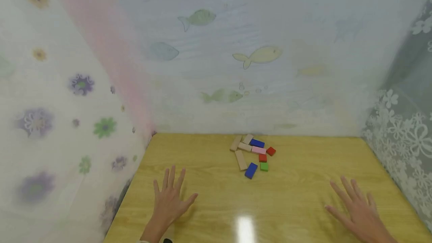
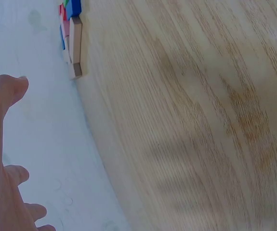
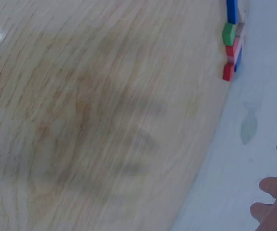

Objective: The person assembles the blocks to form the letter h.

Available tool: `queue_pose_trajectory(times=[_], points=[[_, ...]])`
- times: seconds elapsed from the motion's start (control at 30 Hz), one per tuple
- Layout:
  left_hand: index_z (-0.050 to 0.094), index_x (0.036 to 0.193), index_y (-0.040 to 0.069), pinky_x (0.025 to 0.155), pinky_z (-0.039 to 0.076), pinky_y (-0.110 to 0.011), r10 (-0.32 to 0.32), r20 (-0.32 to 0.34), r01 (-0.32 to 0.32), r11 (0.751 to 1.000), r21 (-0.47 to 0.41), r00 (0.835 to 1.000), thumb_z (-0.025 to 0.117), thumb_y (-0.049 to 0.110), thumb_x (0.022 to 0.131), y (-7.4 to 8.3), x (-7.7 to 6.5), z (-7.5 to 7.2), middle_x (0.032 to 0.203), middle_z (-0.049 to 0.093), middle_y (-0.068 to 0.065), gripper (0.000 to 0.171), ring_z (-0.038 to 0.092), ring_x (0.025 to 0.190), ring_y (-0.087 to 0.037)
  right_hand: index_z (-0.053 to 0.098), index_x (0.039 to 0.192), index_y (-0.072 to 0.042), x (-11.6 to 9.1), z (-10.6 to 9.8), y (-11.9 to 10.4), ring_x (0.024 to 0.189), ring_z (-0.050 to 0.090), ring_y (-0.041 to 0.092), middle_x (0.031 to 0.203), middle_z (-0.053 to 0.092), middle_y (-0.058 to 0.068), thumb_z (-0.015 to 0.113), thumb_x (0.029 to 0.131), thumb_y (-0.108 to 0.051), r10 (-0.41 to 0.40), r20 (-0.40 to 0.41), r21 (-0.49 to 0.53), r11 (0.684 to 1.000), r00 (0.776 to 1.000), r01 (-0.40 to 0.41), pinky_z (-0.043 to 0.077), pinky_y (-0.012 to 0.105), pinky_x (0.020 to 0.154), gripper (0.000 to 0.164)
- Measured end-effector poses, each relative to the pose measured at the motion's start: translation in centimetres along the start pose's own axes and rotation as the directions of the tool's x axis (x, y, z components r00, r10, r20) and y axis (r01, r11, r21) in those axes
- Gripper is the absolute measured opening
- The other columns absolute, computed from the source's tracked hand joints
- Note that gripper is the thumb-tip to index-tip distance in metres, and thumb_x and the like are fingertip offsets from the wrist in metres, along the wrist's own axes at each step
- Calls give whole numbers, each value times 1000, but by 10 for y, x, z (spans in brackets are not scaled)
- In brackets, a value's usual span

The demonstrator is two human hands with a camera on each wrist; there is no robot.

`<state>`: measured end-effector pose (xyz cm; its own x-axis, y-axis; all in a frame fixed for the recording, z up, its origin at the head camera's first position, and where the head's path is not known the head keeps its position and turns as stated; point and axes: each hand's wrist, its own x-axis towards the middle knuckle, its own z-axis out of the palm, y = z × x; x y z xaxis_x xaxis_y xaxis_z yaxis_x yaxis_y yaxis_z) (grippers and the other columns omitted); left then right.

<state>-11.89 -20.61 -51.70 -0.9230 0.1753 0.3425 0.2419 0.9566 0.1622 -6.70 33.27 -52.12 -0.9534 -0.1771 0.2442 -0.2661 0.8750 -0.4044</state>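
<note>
My left hand point(image 1: 170, 202) is held over the left part of the table with its fingers straight and spread, holding nothing. Over the right part, my right hand point(image 1: 359, 211) has its fingers spread too and holds nothing. A loose group of small blocks lies near the back of the table, apart from both hands. In it are a blue block point(image 1: 251, 170), a second blue block point(image 1: 257, 143), a pink block point(image 1: 258, 150), a green cube point(image 1: 264, 167), two red cubes point(image 1: 271, 151) and several plain wood blocks point(image 1: 241, 160). Both wrist views show the blocks edge-on.
The wood-grain table point(image 1: 216, 198) reaches back to a pale curtain point(image 1: 209, 70) printed with fish. A flowered cloth point(image 1: 60, 141) hangs at the left, and a lace-patterned sheer cloth point(image 1: 405, 130) at the right. Light glares off the table's front middle.
</note>
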Motion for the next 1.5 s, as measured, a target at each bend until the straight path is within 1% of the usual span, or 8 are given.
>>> queue_pose_trajectory(times=[0.3, 0.7, 0.8, 0.93, 1.07, 1.13, 1.27, 1.5], points=[[31, 149, 16, 100, 11, -76, -17, 31, 17, 1000, -11, 999, 60, 65, 79, 0, 1, -1, 155, 17, -18, 90, 20, 139, -40, 17, 153, -20, 1, -4, 1, 140, -1, 45, 155, 9, 21, 66, 88, -31, -1, -7, -23, 1000, 1000, 1, -10, 79, 93, 82], [27, 150, 16, 100, 13, -75, -9, 48, 13, 996, -88, 999, 62, 61, 81, 0, 9, -3, 155, 15, -18, 89, 17, 140, -39, 20, 152, -19, 8, -16, -7, 138, 2, 49, 155, 8, 24, 65, 90, -29, 2, 6, 20, 1000, 1000, -2, -8, 79, 93, 78], [28, 150, 15, 100, 15, -75, 7, 47, 0, 987, -159, 999, 63, 58, 82, 4, 16, 1, 155, 16, -17, 87, 17, 140, -39, 23, 152, -18, 9, -18, -9, 136, 8, 52, 153, 13, 26, 66, 89, -27, -10, -7, 34, 999, 1000, 10, 6, 82, 89, 76], [32, 148, 13, 100, 21, -72, 46, 23, -39, 966, -257, 999, 67, 50, 83, 10, 27, 9, 153, 22, -16, 84, 22, 138, -40, 29, 150, -17, 15, -22, -12, 129, 24, 55, 147, 26, 29, 69, 87, -23, -38, -50, 47, 998, 998, 41, 26, 74, 79, 75], [37, 145, 9, 100, 29, -68, 90, -5, -86, 932, -351, 996, 72, 42, 82, 18, 39, 18, 150, 29, -19, 80, 30, 133, -42, 35, 147, -14, 24, -26, -17, 117, 38, 55, 139, 36, 31, 72, 85, -20, -65, -85, 66, 995, 994, 70, 36, 66, 76, 73], [39, 144, 8, 98, 32, -66, 98, -12, -95, 915, -391, 995, 73, 39, 82, 22, 44, 23, 148, 32, -20, 77, 34, 131, -42, 35, 146, -14, 28, -28, -19, 115, 39, 54, 138, 37, 30, 71, 86, -21, -58, -79, 83, 994, 995, 65, 37, 65, 75, 71], [42, 141, 8, 96, 36, -65, 81, 19, -64, 887, -457, 997, 72, 35, 83, 29, 51, 31, 147, 35, -18, 71, 37, 130, -40, 38, 144, -12, 34, -27, -25, 114, 41, 51, 135, 41, 28, 69, 87, -21, -46, -68, 101, 993, 997, 53, 38, 64, 73, 65], [42, 141, 12, 100, 39, -55, 70, 127, 8, 845, -535, 989, 69, 36, 86, 40, 66, 53, 147, 35, -12, 65, 34, 133, -32, 44, 139, -7, 43, -20, -38, 111, 44, 45, 129, 45, 22, 71, 86, -19, -70, -95, 111, 991, 993, 81, 42, 61, 73, 62]])
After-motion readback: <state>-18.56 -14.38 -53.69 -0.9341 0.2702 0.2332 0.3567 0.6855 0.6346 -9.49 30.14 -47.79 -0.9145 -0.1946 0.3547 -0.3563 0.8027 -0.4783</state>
